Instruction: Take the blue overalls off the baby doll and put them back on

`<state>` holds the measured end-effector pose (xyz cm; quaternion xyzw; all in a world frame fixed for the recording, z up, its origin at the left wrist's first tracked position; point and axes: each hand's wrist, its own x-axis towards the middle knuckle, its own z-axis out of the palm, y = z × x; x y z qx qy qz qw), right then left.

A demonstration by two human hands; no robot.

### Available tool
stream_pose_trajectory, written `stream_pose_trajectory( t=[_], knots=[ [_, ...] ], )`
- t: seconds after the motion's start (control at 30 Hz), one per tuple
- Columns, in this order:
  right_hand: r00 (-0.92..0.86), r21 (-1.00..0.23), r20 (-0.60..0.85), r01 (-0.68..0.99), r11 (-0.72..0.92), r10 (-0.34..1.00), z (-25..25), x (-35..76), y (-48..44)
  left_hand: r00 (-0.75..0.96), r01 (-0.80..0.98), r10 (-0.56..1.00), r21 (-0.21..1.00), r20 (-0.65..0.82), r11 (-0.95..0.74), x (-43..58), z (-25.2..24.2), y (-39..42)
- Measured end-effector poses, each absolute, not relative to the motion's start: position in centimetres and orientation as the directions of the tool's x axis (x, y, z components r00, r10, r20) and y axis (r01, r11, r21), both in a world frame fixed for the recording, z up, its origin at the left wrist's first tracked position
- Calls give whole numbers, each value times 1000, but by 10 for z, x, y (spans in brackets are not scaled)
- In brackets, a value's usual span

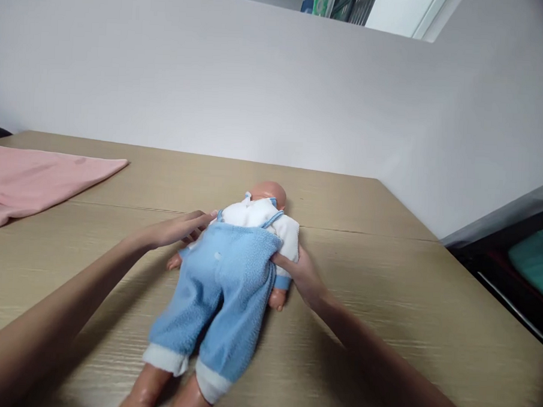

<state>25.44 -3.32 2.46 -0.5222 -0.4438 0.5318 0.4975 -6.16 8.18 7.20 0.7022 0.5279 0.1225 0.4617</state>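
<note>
A baby doll (219, 255) lies on the table with its bald head (269, 192) at the far end and its legs toward me; its face does not show. It wears blue fleece overalls (232, 274) with white cuffs and thin straps over a white top (248, 211). My left hand (184, 227) grips the doll's left-hand side by the shoulder and sleeve, its fingertips partly hidden. On the other side, my right hand (302, 271) holds the waist, thumb on the overalls and fingers tucked behind the white sleeve. The doll's feet are out of frame.
A pink cloth (43, 178) lies on the wooden table (376, 280) at the far left. Behind the table rises a pale wall (240, 88) with an opening at the top. A dark object with teal fabric (536, 263) stands beyond the right edge.
</note>
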Motion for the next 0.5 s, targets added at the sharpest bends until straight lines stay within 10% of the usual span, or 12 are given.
stream_pose_trajectory(
  t=[0.5],
  knots=[
    [62,-984,-165,55,-169,984,20,277,-47,516,673,829,702,-218,-234,-51,77,72]
  ],
)
